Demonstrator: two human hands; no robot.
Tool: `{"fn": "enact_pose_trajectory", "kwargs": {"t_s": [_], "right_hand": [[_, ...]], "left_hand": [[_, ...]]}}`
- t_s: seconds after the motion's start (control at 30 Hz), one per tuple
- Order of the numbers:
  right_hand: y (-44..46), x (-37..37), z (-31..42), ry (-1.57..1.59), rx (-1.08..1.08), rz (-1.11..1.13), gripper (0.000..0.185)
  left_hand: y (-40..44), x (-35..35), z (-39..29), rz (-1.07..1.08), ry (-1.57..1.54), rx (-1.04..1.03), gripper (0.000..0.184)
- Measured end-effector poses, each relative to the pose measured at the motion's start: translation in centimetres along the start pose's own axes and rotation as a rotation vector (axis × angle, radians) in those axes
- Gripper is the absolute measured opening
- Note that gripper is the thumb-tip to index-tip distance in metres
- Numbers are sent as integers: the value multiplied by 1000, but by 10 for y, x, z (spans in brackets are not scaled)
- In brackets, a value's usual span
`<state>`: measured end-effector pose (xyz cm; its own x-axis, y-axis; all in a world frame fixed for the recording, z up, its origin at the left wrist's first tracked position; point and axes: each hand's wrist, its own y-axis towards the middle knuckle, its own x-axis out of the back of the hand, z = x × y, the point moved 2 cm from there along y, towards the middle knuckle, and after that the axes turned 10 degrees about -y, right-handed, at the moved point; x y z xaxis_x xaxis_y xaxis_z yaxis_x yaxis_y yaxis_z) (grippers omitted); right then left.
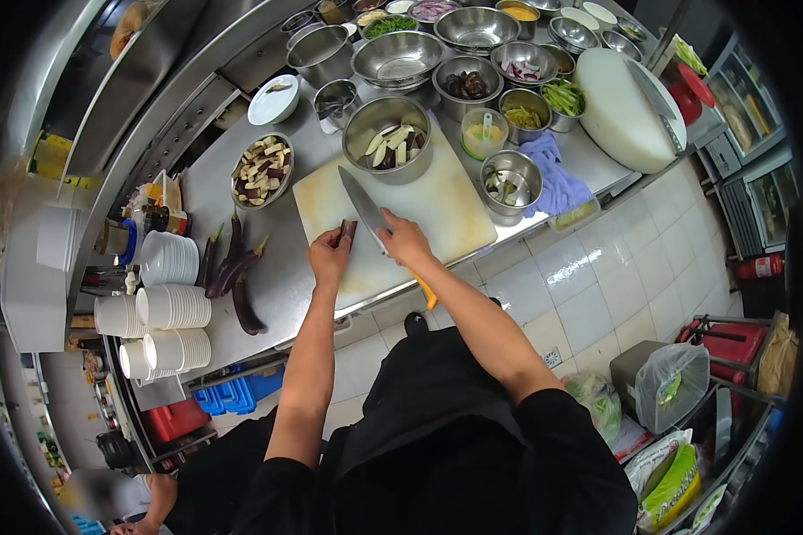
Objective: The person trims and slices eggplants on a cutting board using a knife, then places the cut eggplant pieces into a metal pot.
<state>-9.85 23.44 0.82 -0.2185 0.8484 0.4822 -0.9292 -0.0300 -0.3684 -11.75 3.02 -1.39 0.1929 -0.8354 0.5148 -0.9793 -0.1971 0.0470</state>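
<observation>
My left hand (328, 259) pinches a short piece of dark purple eggplant (348, 230) against the white cutting board (455, 214). In my right hand (405, 241) is a large kitchen knife (359, 198), its blade pointing away from me beside the eggplant piece and its orange handle end showing below the hand. Just beyond the blade, a steel pot (387, 112) on the board holds cut eggplant pieces. Left of the board sits a steel bowl (283, 190) full of eggplant chunks. Several whole eggplants (232, 269) lie on the steel counter nearer the left side.
Stacked white bowls (175, 308) stand at the counter's left end. Steel bowls of ingredients line the back. At right are a small steel pot (511, 183), a purple cloth (553, 174) and a thick round board (617, 109) with a cleaver. Another person (147, 499) is at lower left.
</observation>
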Motion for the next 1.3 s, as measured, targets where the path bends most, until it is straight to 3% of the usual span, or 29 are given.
{"fn": "enact_pose_trajectory", "kwargs": {"t_s": [0.53, 0.77, 0.83, 0.87, 1.03, 1.13, 1.3], "right_hand": [[4, -18, 10, 39, -39, 43, 60], [-25, -28, 1, -51, 40, 76, 55], [-26, -24, 2, -82, 57, 51, 54], [-27, -16, 9, -89, 27, 82, 53], [-14, -11, 12, -66, -54, 102, 51], [-12, -11, 13, -80, -31, 111, 53], [-11, -19, 8, -76, 2, 136, 58]], "left_hand": [[-6, -3, -6, -56, 54, -63, 26], [-3, -1, 11, -62, 89, -91, 29], [-7, 7, 9, 18, 105, -74, 41], [-14, 20, -6, 99, 167, -7, 61], [-44, 49, -17, 406, 631, 64, 69], [-44, 35, 11, 297, 289, -107, 49], [-46, 33, 7, 282, 248, -113, 46]]}}
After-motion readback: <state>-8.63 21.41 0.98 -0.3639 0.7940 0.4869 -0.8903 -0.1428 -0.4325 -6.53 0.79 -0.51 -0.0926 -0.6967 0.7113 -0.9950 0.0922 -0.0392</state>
